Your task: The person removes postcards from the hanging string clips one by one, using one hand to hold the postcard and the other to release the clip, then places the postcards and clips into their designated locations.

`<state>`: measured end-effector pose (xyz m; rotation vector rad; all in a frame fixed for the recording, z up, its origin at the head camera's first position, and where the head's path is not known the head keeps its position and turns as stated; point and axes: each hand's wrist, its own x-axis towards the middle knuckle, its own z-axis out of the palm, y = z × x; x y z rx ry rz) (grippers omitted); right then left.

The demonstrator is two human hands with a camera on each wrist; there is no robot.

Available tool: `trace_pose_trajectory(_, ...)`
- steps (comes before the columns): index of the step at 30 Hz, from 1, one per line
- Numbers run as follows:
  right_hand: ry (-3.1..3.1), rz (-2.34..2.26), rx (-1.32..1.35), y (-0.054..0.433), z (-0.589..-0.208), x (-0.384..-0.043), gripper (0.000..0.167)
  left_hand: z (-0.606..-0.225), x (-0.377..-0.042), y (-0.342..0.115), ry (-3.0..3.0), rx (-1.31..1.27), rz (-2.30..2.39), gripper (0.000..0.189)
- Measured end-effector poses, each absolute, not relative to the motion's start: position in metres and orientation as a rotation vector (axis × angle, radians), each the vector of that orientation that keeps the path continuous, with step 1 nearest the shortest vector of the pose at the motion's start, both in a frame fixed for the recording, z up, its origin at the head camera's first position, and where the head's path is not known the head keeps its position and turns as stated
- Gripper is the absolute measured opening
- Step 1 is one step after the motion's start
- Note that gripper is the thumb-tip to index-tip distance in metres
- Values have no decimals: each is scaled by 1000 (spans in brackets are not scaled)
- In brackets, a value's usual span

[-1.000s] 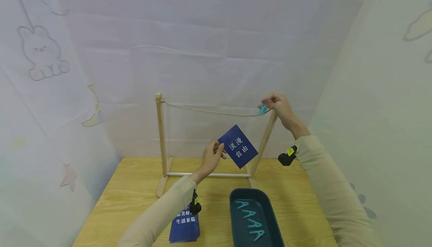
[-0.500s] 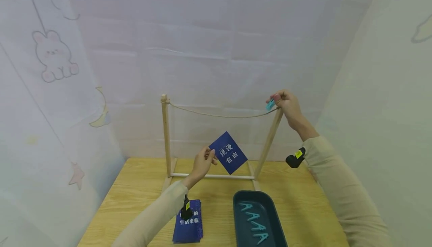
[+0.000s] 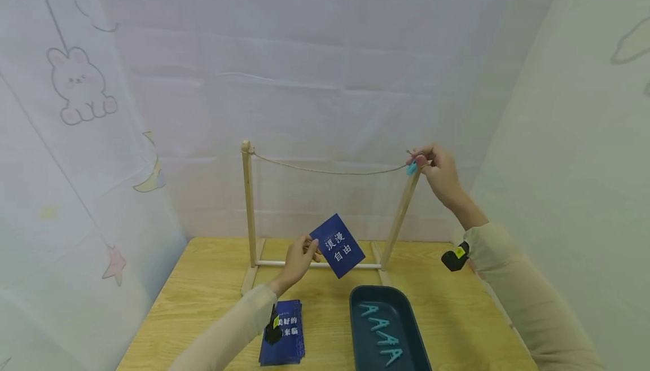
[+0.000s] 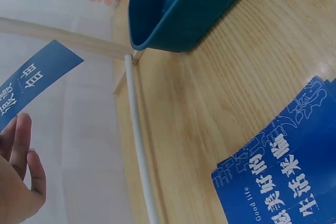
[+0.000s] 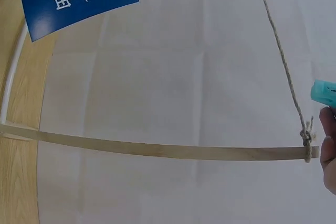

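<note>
My left hand [image 3: 298, 258] pinches a dark blue card [image 3: 337, 246] by its left corner. The card hangs tilted in front of the wooden stand, white characters facing me. At the top of the right post [image 3: 401, 219], my right hand [image 3: 440, 175] holds a turquoise clothespin [image 3: 412, 168] between thumb and fingers. In the right wrist view the clothespin [image 5: 323, 93] is close to the knotted end of the rope [image 5: 286, 66], apart from it. The rope sags between the two posts with nothing hung on it. Only the fingertips of the right hand [image 5: 329, 150] show there.
A dark teal tray [image 3: 355, 331] on the wooden table [image 3: 447, 314] holds several turquoise clothespins [image 3: 386, 338]. Left of it lies a stack of blue cards [image 3: 289, 348], partly behind the left wrist camera. A white rod [image 3: 320, 265] joins the stand's feet low down.
My left hand has lowered the card and drawn it to the left. My right hand has carried the clothespin rightward along the rope to the right post's top.
</note>
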<state>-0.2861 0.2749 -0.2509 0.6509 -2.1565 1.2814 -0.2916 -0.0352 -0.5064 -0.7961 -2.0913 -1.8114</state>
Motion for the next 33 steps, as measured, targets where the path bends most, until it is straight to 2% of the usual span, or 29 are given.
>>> trace_pose_trajectory(4, -2197, 1242, 700, 274, -264, -280, 14, -513, -290, -37, -2041, -849, -1776, 13)
trace_pose_trajectory(11, -2198, 1174, 812, 259, -266, -260, 8, -512, -288, -42, -2199, -684, -1864, 18)
trace_pose_trajectory(17, -2277, 1111, 811, 250, -271, -244, 6, -506, -283, -49, -2242, -650, -1858, 19)
trace_pose_trajectory(24, -2327, 1093, 830, 249, -288, -240, 6, -485, -266, -56, -2252, -682, -1850, 16)
trace_pose_trajectory(33, -2510, 1115, 794, 244, -317, -237, 8, -481, -267, -62, -2262, -710, -1862, 16)
